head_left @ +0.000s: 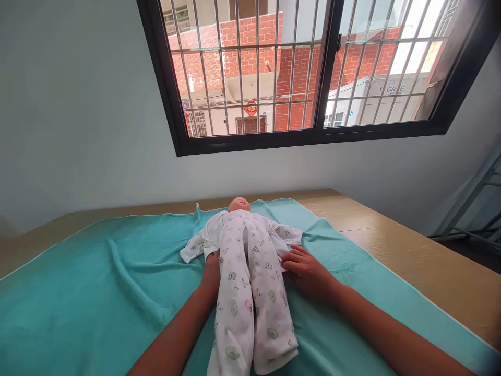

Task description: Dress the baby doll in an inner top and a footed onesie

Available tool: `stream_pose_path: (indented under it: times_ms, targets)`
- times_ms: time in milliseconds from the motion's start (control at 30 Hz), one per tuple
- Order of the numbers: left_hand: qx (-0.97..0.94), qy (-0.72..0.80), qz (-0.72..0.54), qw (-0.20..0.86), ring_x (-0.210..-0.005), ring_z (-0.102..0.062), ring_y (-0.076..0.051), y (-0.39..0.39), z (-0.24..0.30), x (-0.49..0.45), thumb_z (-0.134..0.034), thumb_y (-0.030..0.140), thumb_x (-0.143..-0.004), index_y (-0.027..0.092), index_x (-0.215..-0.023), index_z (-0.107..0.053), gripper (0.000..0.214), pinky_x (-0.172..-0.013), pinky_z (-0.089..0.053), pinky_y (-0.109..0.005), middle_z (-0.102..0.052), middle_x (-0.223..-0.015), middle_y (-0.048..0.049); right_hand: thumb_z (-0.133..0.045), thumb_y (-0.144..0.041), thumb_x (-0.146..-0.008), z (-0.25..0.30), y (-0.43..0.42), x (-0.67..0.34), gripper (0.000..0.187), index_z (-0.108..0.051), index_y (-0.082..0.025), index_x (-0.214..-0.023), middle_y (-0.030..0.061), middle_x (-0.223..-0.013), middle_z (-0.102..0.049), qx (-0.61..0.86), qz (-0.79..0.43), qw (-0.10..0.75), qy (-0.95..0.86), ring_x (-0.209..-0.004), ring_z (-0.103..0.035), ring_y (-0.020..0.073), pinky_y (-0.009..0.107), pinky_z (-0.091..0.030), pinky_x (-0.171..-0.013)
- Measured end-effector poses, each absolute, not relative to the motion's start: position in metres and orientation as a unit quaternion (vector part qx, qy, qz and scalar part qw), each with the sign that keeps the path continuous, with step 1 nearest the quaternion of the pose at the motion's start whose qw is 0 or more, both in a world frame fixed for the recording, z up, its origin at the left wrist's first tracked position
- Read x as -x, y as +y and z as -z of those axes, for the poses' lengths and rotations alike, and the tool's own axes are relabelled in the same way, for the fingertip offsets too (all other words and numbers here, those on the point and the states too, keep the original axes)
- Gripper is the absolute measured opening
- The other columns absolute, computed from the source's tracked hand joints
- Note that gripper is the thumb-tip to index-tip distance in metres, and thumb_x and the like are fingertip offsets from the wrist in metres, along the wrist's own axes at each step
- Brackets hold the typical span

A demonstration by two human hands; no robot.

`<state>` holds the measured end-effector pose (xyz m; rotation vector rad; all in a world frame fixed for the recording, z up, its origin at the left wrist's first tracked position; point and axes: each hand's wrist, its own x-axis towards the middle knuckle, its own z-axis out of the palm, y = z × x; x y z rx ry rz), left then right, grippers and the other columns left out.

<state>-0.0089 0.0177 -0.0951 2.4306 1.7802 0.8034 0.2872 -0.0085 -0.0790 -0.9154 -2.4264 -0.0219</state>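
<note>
Lying face up on one teal blanket (78,292) over a wooden table (376,224) below one barred window (327,68), one doll (239,204) in printed top (287,233) and pants (270,297) rests between two hands. The right hand (307,269) bends its fingers against the top's side, whether pinching cannot be told; the left hand (212,272) has hidden fingers, their state equally unclear, and one pant leg (231,344) is cut off below.

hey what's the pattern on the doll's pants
The pants are white with small green and pink prints, as the head view shows.
</note>
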Motion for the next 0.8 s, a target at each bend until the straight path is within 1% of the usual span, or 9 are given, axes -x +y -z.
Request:
stream_pose_path:
  times_ms: [67, 167, 300, 367, 433, 567, 633, 700, 800]
  targets:
    - [-0.800, 0.541, -0.258, -0.009, -0.098, -0.061, -0.024, 0.013, 0.090, 0.017, -0.049, 0.019, -0.083, 0.018, -0.099, -0.067, 0.024, -0.085, -0.048, -0.037, -0.068, -0.104, -0.0105, -0.043, -0.017, -0.092, 0.082, -0.008, -0.286, 0.024, -0.065, -0.024, -0.085, 0.0036, -0.093, -0.067, 0.337, 0.012, 0.257, -0.906, -0.087, -0.060, 0.0181, 0.046, -0.032, -0.106]
    - [-0.848, 0.472, -0.231, -0.077, -0.091, -0.063, -0.024, 0.004, 0.085, 0.032, -0.048, 0.020, -0.086, 0.017, -0.091, -0.068, 0.021, -0.077, -0.049, -0.037, -0.069, -0.093, -0.0113, -0.046, -0.017, -0.092, 0.083, -0.009, -0.283, 0.021, -0.065, -0.023, -0.086, 0.0034, -0.092, -0.066, 0.353, 0.019, 0.251, -0.901, -0.086, -0.058, 0.0180, 0.043, -0.035, -0.102]
    - [-0.886, 0.396, -0.194, -0.147, -0.101, -0.062, -0.024, -0.014, 0.081, 0.058, -0.041, 0.019, -0.091, 0.018, -0.096, -0.068, 0.027, -0.087, -0.049, -0.042, -0.069, -0.101, -0.0112, -0.048, -0.017, -0.091, 0.082, -0.009, -0.282, 0.018, -0.064, -0.023, -0.085, 0.0034, -0.089, -0.065, 0.356, 0.018, 0.259, -0.898, -0.083, -0.057, 0.0177, 0.040, -0.038, -0.097]
    - [-0.893, 0.378, -0.190, -0.154, -0.107, -0.061, -0.024, -0.025, 0.079, 0.070, -0.040, 0.022, -0.093, 0.020, -0.103, -0.068, 0.029, -0.093, -0.048, -0.043, -0.069, -0.108, -0.0100, -0.049, -0.017, -0.090, 0.081, -0.009, -0.283, 0.016, -0.063, -0.023, -0.084, 0.0033, -0.090, -0.065, 0.348, 0.021, 0.261, -0.900, -0.085, -0.057, 0.0180, 0.042, -0.036, -0.100]
    - [-0.894, 0.383, -0.178, -0.147, -0.103, -0.063, -0.023, -0.037, 0.078, 0.079, -0.041, 0.027, -0.094, 0.022, -0.103, -0.068, 0.030, -0.091, -0.049, -0.042, -0.069, -0.107, -0.0089, -0.048, -0.017, -0.090, 0.080, -0.010, -0.284, 0.016, -0.062, -0.023, -0.083, 0.0033, -0.090, -0.065, 0.336, 0.029, 0.264, -0.904, -0.086, -0.057, 0.0184, 0.044, -0.033, -0.103]
    - [-0.854, 0.466, -0.206, -0.103, -0.091, -0.065, -0.019, -0.048, 0.083, 0.085, -0.040, 0.035, -0.094, 0.024, -0.098, -0.069, 0.031, -0.085, -0.051, -0.035, -0.070, -0.100, -0.0064, -0.046, -0.022, -0.091, 0.076, -0.013, -0.285, 0.021, -0.060, -0.023, -0.077, 0.0034, -0.080, -0.063, 0.318, 0.027, 0.276, -0.907, -0.080, -0.055, 0.0187, 0.043, -0.035, -0.100]
    - [-0.786, 0.547, -0.273, -0.096, -0.101, -0.062, -0.022, -0.043, 0.088, 0.084, -0.043, 0.040, -0.093, 0.023, -0.110, -0.064, 0.032, -0.088, -0.050, -0.037, -0.066, -0.110, -0.0079, -0.045, -0.026, -0.093, 0.075, -0.015, -0.284, 0.025, -0.058, -0.023, -0.071, 0.0033, -0.074, -0.061, 0.316, 0.016, 0.274, -0.908, -0.076, -0.053, 0.0186, 0.040, -0.039, -0.093]
    - [-0.708, 0.623, -0.322, -0.085, -0.111, -0.056, -0.026, -0.034, 0.095, 0.083, -0.049, 0.046, -0.088, 0.020, -0.122, -0.055, 0.044, -0.093, -0.048, -0.041, -0.058, -0.120, -0.0108, -0.044, -0.030, -0.094, 0.076, -0.014, -0.284, 0.030, -0.056, -0.022, -0.068, 0.0031, -0.070, -0.059, 0.347, 0.003, 0.296, -0.890, -0.073, -0.052, 0.0180, 0.036, -0.042, -0.084]
    - [-0.641, 0.704, -0.304, -0.039, -0.111, -0.053, -0.029, -0.019, 0.104, 0.084, -0.052, 0.051, -0.082, 0.013, -0.124, -0.051, 0.057, -0.093, -0.046, -0.042, -0.054, -0.119, -0.0138, -0.045, -0.037, -0.094, 0.084, -0.007, -0.288, 0.027, -0.057, -0.022, -0.075, 0.0040, -0.077, -0.060, 0.477, -0.019, 0.378, -0.793, -0.076, -0.054, 0.0187, 0.032, -0.043, -0.074]
